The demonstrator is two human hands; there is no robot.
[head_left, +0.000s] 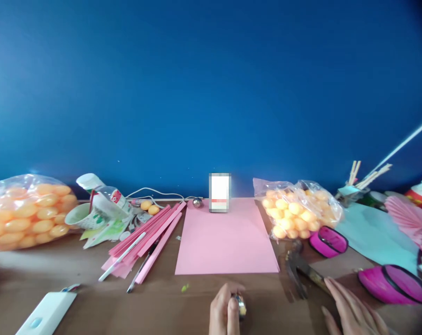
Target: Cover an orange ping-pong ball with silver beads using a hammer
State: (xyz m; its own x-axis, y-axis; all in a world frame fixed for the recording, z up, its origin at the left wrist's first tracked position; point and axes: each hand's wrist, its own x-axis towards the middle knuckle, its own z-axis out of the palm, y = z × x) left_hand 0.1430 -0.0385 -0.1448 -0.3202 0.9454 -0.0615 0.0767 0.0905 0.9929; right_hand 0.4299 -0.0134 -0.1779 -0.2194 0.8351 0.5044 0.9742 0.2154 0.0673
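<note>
My left hand [224, 309] is at the bottom centre, its fingers closed round a shiny metallic ball [241, 306]. My right hand [352, 309] is at the lower right with its fingers stretched out, near the handle end of a hammer [312, 274]. Whether the fingertips touch the handle, I cannot tell. Above my left hand lies a large pink sheet [227, 242]. A second shiny ball [197, 202] rests by the sheet's back left corner, and a white upright object [220, 191] with a blurred face stands at its back edge.
Pink paper strips [155, 237], a cup [80, 216] and a bag of orange balls [29, 211] are on the left. Right of the sheet are another ball bag [295, 214], magenta pouches [394, 284] and turquoise paper [378, 235]. A white box [46, 314] lies lower left.
</note>
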